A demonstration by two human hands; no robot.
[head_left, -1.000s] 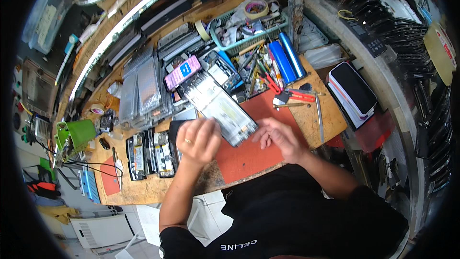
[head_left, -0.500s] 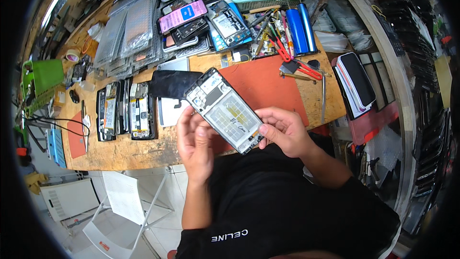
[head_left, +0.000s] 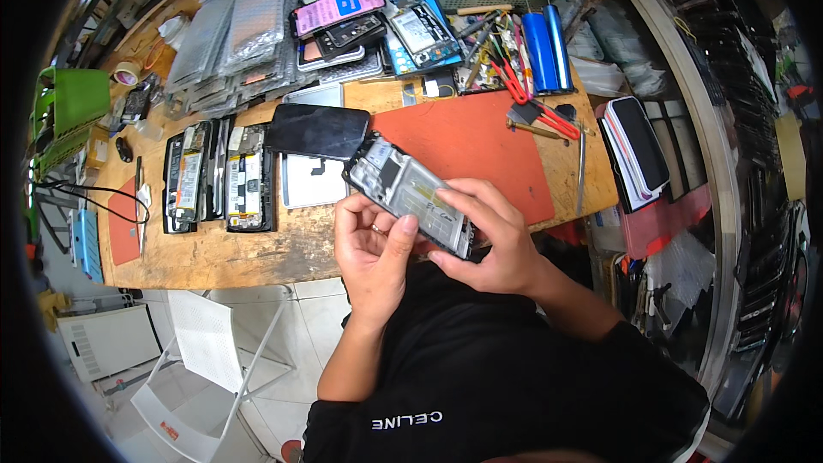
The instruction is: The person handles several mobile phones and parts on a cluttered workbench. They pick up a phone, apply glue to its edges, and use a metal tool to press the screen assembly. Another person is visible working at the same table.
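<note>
Above the table's near edge, a bare phone frame (head_left: 399,184) with a silvery inner side and handwriting is tilted between my two hands. My left hand (head_left: 373,253) is closed on its lower left edge, thumb on the near side and fingers underneath. My right hand (head_left: 497,236) grips the right end, fingers over the far edge and thumb at the near one. Just beyond the frame's upper end, a black phone screen (head_left: 321,130) rests on a white panel (head_left: 310,184). Left of it lie opened phones (head_left: 249,180) with batteries showing.
An orange mat (head_left: 480,141) covers the table's middle right. Red-handled pliers (head_left: 514,86) and blue cylinders (head_left: 540,51) lie behind it. Stacked bubble-wrap sleeves (head_left: 227,51) and a pink-screened phone (head_left: 339,10) are at the back. A white folding chair (head_left: 206,339) stands lower left.
The phone frame has tipped flatter and turned, its upper end swinging lower. My right hand has shifted from its corner to wrap across the end; my left thumb moved onto the edge.
</note>
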